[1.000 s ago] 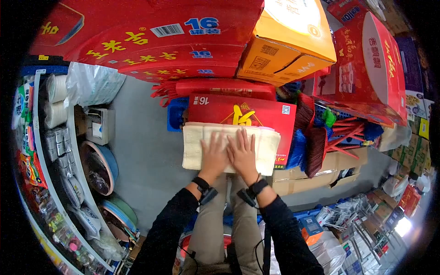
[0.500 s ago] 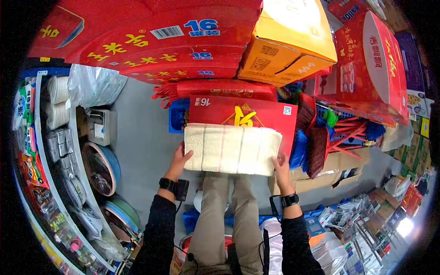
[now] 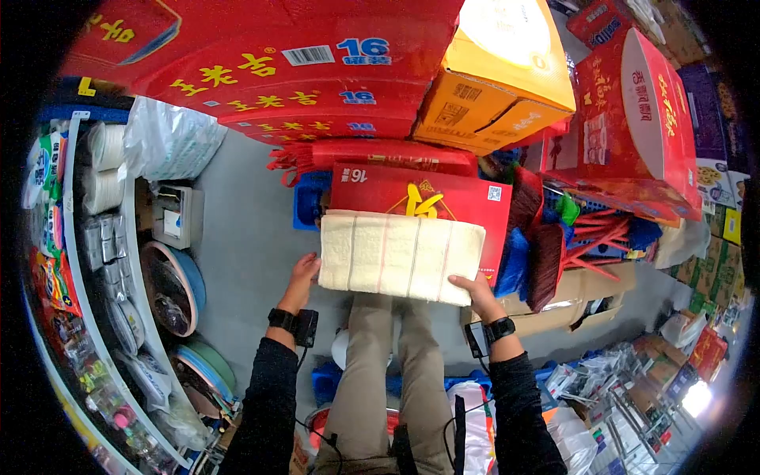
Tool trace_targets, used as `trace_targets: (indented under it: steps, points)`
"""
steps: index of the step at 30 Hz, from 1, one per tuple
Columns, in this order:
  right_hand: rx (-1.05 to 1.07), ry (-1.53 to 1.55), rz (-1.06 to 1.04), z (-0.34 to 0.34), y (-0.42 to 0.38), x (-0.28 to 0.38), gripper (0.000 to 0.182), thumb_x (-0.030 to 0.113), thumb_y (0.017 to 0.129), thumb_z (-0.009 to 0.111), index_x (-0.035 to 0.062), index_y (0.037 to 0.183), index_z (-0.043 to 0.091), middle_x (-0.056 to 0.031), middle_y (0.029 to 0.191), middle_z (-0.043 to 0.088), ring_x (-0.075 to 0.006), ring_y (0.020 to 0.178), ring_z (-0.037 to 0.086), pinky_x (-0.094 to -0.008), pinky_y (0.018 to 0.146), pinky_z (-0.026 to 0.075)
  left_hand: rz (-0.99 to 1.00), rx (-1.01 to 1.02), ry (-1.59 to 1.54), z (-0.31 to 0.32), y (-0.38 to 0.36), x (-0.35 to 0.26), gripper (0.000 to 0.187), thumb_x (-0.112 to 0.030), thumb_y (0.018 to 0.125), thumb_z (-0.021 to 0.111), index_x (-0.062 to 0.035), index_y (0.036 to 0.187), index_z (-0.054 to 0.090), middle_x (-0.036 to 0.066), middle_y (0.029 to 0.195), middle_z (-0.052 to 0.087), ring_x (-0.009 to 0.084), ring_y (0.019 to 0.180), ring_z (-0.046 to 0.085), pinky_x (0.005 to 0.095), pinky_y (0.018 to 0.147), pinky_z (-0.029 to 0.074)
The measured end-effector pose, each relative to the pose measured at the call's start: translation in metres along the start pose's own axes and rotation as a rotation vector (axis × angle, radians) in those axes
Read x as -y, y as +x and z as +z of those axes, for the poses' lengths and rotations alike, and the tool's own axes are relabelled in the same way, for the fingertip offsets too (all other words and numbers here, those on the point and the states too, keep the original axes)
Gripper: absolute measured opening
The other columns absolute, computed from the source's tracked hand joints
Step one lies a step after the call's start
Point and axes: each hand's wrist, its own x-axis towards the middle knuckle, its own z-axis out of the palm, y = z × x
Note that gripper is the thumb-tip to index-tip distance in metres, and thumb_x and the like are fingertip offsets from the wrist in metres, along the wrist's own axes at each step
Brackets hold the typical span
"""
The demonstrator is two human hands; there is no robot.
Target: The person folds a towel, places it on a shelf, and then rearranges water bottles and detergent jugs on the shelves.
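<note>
A cream folded towel [image 3: 402,257] with thin grey and pink stripes lies over the near part of a red carton [image 3: 467,194] with yellow lettering. My right hand [image 3: 476,293] grips the towel's lower right corner, its thumb on top and its other fingers hidden underneath. At the left edge, my left hand [image 3: 302,279] is beside the towel with its fingers partly stretched out. The thumb tip is close to the cloth, and whether it touches is hard to see.
Stacked red drink cartons [image 3: 261,75] and an orange box [image 3: 495,103] rise beyond the towel. Broom heads [image 3: 546,257] stand to the right. At the left are shelves of packaged goods and round basins [image 3: 170,289]. Flattened cardboard [image 3: 546,305] lies on the floor.
My left hand has moved slightly left, its thumb coming off the towel's top. My right hand has shifted inward, its thumb further onto the towel. The towel has barely moved.
</note>
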Motion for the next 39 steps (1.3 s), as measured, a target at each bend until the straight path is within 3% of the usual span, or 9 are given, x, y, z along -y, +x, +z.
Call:
trace_targets:
  steps: [3,7,13,16,17,19,26,32,39]
  points:
    - [-0.001,0.074,-0.048,0.011,-0.006,0.000,0.051,0.005,0.072,0.063,-0.0050,0.117,0.041,-0.0141,0.109,0.053,-0.0218,0.096,0.054,-0.0312,0.081,0.044,-0.009,-0.161,-0.204,-0.003,-0.033,0.016,0.037,-0.033,0.082,0.055,-0.0074,0.108,0.047,0.004,0.103,0.052,0.0167,0.094,0.049,0.0335,0.075,0.040]
    - [-0.070,-0.144,-0.305,0.037,-0.034,0.011,0.054,-0.001,0.069,0.063,-0.0014,0.116,0.038,-0.0116,0.105,0.054,-0.0198,0.093,0.053,-0.0303,0.079,0.044,-0.057,0.035,-0.421,0.014,-0.091,0.045,0.030,-0.032,0.084,0.051,-0.0095,0.103,0.048,0.005,0.089,0.055,0.0188,0.085,0.054,0.0364,0.072,0.044]
    - [-0.239,-0.619,-0.656,0.158,-0.152,0.066,0.076,0.015,0.061,0.069,-0.0011,0.123,0.029,-0.0190,0.106,0.053,-0.0288,0.095,0.054,-0.0354,0.081,0.043,-0.206,0.217,-0.634,0.060,-0.206,0.044,0.022,-0.015,0.084,0.049,-0.0056,0.103,0.052,0.009,0.093,0.057,0.0215,0.088,0.056,0.0373,0.075,0.047]
    - [-0.167,-0.896,-0.650,0.212,-0.205,0.087,0.084,0.025,0.061,0.070,-0.0011,0.127,0.024,-0.0262,0.103,0.053,-0.0376,0.092,0.054,-0.0382,0.079,0.044,-0.153,0.297,-0.662,0.066,-0.266,0.026,0.019,-0.014,0.084,0.050,-0.0048,0.100,0.053,0.010,0.092,0.058,0.0221,0.087,0.057,0.0358,0.075,0.047]
    - [-0.151,-0.974,-0.508,0.230,-0.225,0.098,0.082,0.017,0.059,0.068,-0.0022,0.126,0.026,-0.0238,0.106,0.053,-0.0315,0.096,0.055,-0.0346,0.082,0.043,-0.106,0.328,-0.683,0.066,-0.274,0.033,0.018,-0.014,0.084,0.051,-0.0047,0.100,0.053,0.010,0.092,0.058,0.0220,0.088,0.057,0.0353,0.075,0.047]
    - [-0.095,-1.102,-0.613,0.259,-0.253,0.107,0.079,0.019,0.059,0.069,-0.0027,0.125,0.030,-0.0240,0.105,0.053,-0.0317,0.096,0.055,-0.0337,0.081,0.044,-0.033,0.352,-0.705,0.056,-0.293,0.016,0.018,-0.013,0.084,0.051,-0.0046,0.099,0.053,0.011,0.092,0.058,0.0221,0.088,0.057,0.0347,0.075,0.047]
    - [0.501,-1.006,-0.714,0.355,-0.342,0.143,0.067,0.005,0.063,0.068,-0.0002,0.122,0.037,-0.0085,0.105,0.054,-0.0154,0.098,0.050,-0.0284,0.085,0.039,0.186,0.121,-0.798,-0.036,-0.357,-0.022,0.020,-0.017,0.084,0.052,-0.0042,0.099,0.051,0.012,0.089,0.058,0.0244,0.083,0.058,0.0345,0.073,0.047]
    - [0.980,-0.911,-0.681,0.495,-0.446,0.165,0.069,0.008,0.065,0.070,-0.0016,0.123,0.035,-0.0091,0.109,0.051,-0.0163,0.101,0.047,-0.0294,0.088,0.037,0.363,0.209,-1.283,-0.159,-0.362,0.000,0.029,-0.024,0.088,0.042,-0.0054,0.109,0.048,0.014,0.110,0.051,0.0281,0.101,0.050,0.0428,0.085,0.042]
    - [1.134,-0.815,-0.460,0.625,-0.541,0.156,0.058,0.006,0.065,0.060,-0.0006,0.120,0.040,-0.0096,0.110,0.053,-0.0187,0.096,0.054,-0.0294,0.083,0.042,1.028,-0.156,-1.306,-0.208,-0.476,-0.102,0.049,-0.039,0.090,0.032,-0.0053,0.125,0.037,0.014,0.124,0.044,0.0288,0.113,0.043,0.0427,0.096,0.034]
